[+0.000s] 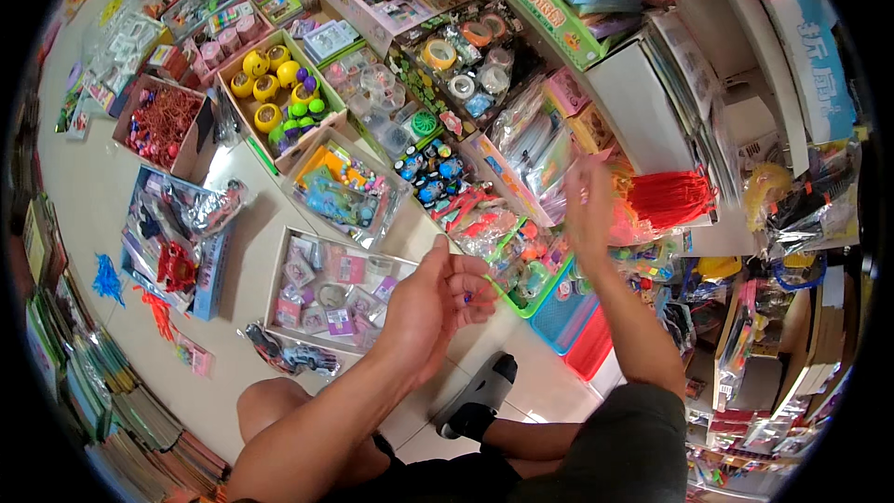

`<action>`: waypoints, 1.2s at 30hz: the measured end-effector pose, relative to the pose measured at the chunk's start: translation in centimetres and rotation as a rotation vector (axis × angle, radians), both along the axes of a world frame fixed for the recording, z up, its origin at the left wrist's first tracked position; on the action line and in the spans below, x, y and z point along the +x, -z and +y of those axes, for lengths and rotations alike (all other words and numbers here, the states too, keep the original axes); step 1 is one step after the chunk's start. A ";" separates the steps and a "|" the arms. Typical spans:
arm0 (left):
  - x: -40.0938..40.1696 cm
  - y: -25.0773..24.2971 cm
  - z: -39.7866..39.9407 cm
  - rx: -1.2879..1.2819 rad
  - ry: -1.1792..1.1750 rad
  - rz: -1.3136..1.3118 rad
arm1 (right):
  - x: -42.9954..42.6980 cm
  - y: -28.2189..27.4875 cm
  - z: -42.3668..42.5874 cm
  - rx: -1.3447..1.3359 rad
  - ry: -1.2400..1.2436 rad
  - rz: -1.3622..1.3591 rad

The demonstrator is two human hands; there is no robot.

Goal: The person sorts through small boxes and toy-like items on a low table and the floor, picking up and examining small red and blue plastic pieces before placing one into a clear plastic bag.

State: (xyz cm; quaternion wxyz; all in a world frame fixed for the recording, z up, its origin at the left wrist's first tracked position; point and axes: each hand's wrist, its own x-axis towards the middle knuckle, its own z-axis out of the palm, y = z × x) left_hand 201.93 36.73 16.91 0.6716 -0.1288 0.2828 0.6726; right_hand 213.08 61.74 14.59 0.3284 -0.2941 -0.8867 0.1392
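My left hand (436, 307) is palm up with its fingers curled around a small item on a thin red string, of which a blue bead (467, 298) shows. It hovers over the right edge of a white box (278, 272) of small packaged items. My right hand (588, 202), slightly blurred, is raised near a bundle of red tassels (670, 201) and clear plastic packets (524, 133); whether it holds anything is unclear. Between the hands lies a green plastic basket (515, 309) of small colourful toys, with a blue basket (559, 314) and a red basket (590, 346) beside it.
Boxes of yellow toys (269, 94), tape rolls (440, 54) and red stringed trinkets (164, 122) stand on the tiled floor. A blue box (211, 286) of bagged toys is at left. Bagged toy cars (307, 358) lie near my knee. Shelves with books (803, 342) are at right.
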 end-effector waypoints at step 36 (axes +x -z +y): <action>-4.5 -2.6 2.3 0.678 -0.244 -0.243 | 3.7 -22.1 -9.6 -1.005 -0.528 0.310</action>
